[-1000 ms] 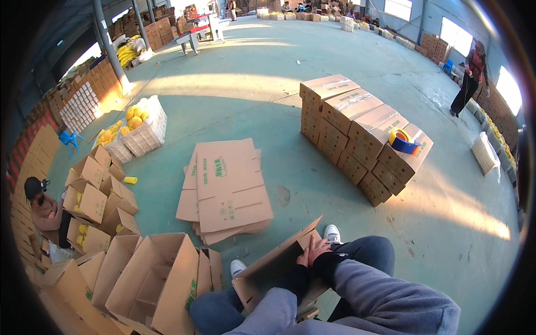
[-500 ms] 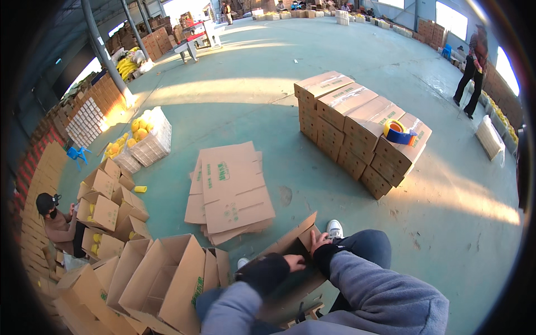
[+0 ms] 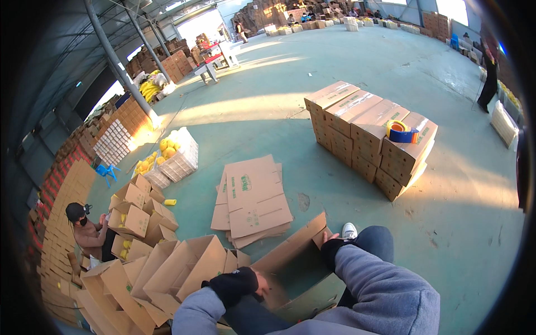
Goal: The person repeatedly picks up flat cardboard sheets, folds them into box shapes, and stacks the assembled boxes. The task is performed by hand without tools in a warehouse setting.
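Note:
A cardboard box (image 3: 293,241), spread into a four-sided shape with its inside showing, stands between my legs. At its left side, my left hand (image 3: 261,283) holds the wall near the edge, its fingers partly hidden. My right hand (image 3: 329,238) grips the right edge with curled fingers. Through the box the green floor shows. Just beyond lies a pile of flat cardboard blanks (image 3: 257,195) with green print. Close by on the left stand opened empty boxes (image 3: 192,265), leaning against one another.
Stacked closed cartons (image 3: 357,131) stand ahead on the right, a tape dispenser (image 3: 401,133) on top. Crates of yellow fruit (image 3: 181,159) and boxes (image 3: 134,215) are left, beside a seated person (image 3: 89,234). Another person (image 3: 488,72) stands far right.
The box has opened wider, from a narrow gap to a broad opening. My left hand has moved left and down with its wall; the right hand stays at the right edge. The view has shifted.

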A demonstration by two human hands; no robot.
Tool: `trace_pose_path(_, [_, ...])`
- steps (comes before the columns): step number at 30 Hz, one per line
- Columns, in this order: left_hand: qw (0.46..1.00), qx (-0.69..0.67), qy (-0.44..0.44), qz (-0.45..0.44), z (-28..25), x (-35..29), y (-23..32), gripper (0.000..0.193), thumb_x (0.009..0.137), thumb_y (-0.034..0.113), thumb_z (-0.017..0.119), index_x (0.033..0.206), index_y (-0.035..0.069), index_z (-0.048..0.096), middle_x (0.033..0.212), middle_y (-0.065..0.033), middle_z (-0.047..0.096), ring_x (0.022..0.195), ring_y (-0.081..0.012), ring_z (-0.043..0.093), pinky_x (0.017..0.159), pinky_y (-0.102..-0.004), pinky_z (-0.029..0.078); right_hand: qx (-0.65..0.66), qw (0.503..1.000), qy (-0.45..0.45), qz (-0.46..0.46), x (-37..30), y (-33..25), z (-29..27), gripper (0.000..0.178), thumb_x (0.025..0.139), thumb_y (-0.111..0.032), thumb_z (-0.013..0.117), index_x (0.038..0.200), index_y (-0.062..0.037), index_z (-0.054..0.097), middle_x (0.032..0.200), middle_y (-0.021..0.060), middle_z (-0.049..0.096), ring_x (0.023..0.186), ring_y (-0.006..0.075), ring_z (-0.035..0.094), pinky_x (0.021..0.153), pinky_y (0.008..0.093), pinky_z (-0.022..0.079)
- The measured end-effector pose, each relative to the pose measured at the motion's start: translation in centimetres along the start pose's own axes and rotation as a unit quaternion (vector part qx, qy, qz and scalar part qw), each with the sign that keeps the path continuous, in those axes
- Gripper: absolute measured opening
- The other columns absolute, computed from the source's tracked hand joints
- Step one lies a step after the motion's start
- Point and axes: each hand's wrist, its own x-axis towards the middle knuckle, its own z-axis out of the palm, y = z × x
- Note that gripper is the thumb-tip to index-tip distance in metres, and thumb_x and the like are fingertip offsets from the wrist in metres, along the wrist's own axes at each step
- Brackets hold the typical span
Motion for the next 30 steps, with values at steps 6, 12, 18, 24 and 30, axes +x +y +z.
trace_pose_path(6, [0.996, -0.067, -0.027, 0.048, -2.1, 1.0, -0.9, 0.04, 0.081, 0.035, 0.065, 0.118, 0.021, 0.065, 0.11, -0.0029, 0.068, 0.103, -0.0242, 0.062, 0.088, -0.0377, 0.046, -0.1, 0.799, -0.285, -0.519, -2.5, -3.0, -6.8, 0.065, 0.088, -0.045, 0.054, 0.139, -0.0066, 0.042, 0.125, 0.0173, 0.056, 0.107, 0.0336, 0.06, 0.089, 0.0383, 0.049])
trace_pose_path(12, [0.996, -0.087, 0.003, -0.027, -3.2, 2.8, -0.7, 0.034, 0.08, 0.037, 0.065, 0.106, 0.017, 0.071, 0.1, -0.0061, 0.07, 0.096, -0.0255, 0.065, 0.084, -0.0381, 0.048, 0.032, 0.588, -0.705, -0.397, -14.2, -7.1, -3.2, 0.07, 0.081, -0.05, 0.069, 0.134, -0.0112, 0.047, 0.124, 0.0046, 0.059, 0.111, 0.0224, 0.056, 0.088, 0.0443, 0.048])
trace_pose_path(18, [0.992, -0.124, 0.003, -0.008, -2.6, 5.6, -1.5, 0.032, 0.079, 0.037, 0.065, 0.099, 0.013, 0.072, 0.089, -0.01, 0.071, 0.087, -0.03, 0.067, 0.079, -0.0423, 0.051, 0.208, 0.573, -0.73, -0.309, -17.0, -6.2, 0.8, 0.03, 0.082, -0.02, 0.07, 0.107, -0.0086, 0.06, 0.101, 0.0035, 0.064, 0.096, 0.0174, 0.061, 0.083, 0.0358, 0.051])
trace_pose_path(24, [0.983, -0.025, 0.149, -0.1, -3.5, 5.8, 0.4, 0.036, 0.074, 0.036, 0.069, 0.1, 0.011, 0.068, 0.096, -0.0103, 0.067, 0.096, -0.0287, 0.063, 0.081, -0.0416, 0.049, 0.28, 0.532, -0.774, -0.197, -15.6, -5.2, 0.7, 0.027, 0.077, -0.003, 0.064, 0.104, -0.0022, 0.063, 0.1, 0.0128, 0.068, 0.089, 0.0243, 0.066, 0.081, 0.035, 0.053])
trace_pose_path(30, [0.95, 0.056, 0.243, -0.189, -2.4, 3.0, 2.5, 0.038, 0.082, 0.028, 0.058, 0.118, 0.017, 0.056, 0.126, -0.0065, 0.053, 0.116, -0.0263, 0.053, 0.089, -0.0465, 0.045, 0.17, 0.565, -0.79, -0.17, -12.1, -6.7, 7.4, 0.027, 0.075, -0.001, 0.063, 0.101, -0.0004, 0.064, 0.1, 0.0144, 0.068, 0.087, 0.0257, 0.066, 0.08, 0.0363, 0.054])
